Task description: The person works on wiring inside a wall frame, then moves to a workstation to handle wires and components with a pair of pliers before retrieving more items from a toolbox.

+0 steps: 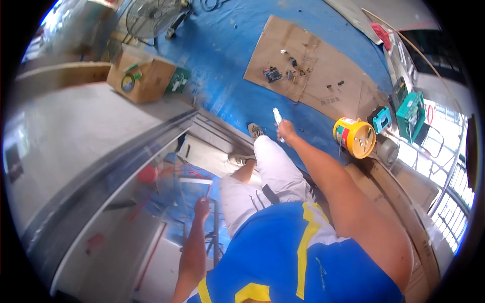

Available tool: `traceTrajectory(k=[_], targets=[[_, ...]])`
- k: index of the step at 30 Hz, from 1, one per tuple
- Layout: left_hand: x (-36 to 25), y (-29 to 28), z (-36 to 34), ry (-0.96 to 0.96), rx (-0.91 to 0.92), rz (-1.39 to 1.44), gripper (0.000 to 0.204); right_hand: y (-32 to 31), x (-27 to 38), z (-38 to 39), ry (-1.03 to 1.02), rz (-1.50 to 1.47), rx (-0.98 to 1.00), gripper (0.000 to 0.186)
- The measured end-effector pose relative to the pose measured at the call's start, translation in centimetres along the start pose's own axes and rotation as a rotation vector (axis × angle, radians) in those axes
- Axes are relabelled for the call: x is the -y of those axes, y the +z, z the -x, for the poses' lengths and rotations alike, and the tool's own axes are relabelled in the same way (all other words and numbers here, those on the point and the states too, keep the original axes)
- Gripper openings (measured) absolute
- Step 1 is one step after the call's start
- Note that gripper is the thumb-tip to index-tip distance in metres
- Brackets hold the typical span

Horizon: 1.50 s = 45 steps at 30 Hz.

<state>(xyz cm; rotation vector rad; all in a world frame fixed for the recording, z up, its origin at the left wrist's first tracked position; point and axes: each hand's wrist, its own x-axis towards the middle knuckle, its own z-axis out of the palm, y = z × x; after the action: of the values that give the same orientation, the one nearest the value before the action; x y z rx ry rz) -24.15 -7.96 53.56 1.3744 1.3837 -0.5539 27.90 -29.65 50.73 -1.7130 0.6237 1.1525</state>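
Observation:
My right hand is stretched out ahead, closed round a slim white object. That object sticks out past my fingers toward the blue floor sheet, and its exact kind is too blurred to tell. Low on the left, my left hand is closed, with a thin reddish strip rising from it that I cannot make out. Beside this hand stands a dark metal bar. One shoe rests on the blue sheet, the other on a pale sill board.
A cardboard sheet with small loose parts lies ahead. To the right stand a yellow bucket and a teal toolbox. A metal door track crosses the left side. Beyond are a carton and a floor fan.

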Motion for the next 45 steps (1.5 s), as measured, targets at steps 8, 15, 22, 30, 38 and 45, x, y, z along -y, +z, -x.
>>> traceTrajectory(k=[8, 15, 22, 30, 38, 45], targets=[[-22.7, -0.9, 6.6, 0.103, -0.037, 0.21, 0.028, -13.6, -0.8, 7.1, 0.158, 0.112, -0.286, 0.024], [-26.8, -1.0, -1.6, 0.221, -0.008, -0.151, 0.034, -18.3, 1.7, 8.1, 0.023, -0.071, -0.227, 0.018], [-33.4, -3.2, -10.2, 0.237, -0.158, -0.336, 0.034, -13.9, 6.5, 11.0, -0.027, 0.011, -0.188, 0.019], [-47.6, -14.2, -22.3, 0.188, -0.678, -0.031, 0.049, -11.2, 13.2, 10.1, 0.061, 0.107, -0.264, 0.017], [-47.4, -30.7, -29.0, 0.24, -0.859, -0.547, 0.076, -7.8, 16.4, 8.1, 0.08, 0.182, -0.156, 0.013], [-51.0, -30.8, -31.9, 0.049, -0.699, -0.748, 0.083, -9.3, 13.8, 5.9, 0.216, 0.381, -0.166, 0.014]])
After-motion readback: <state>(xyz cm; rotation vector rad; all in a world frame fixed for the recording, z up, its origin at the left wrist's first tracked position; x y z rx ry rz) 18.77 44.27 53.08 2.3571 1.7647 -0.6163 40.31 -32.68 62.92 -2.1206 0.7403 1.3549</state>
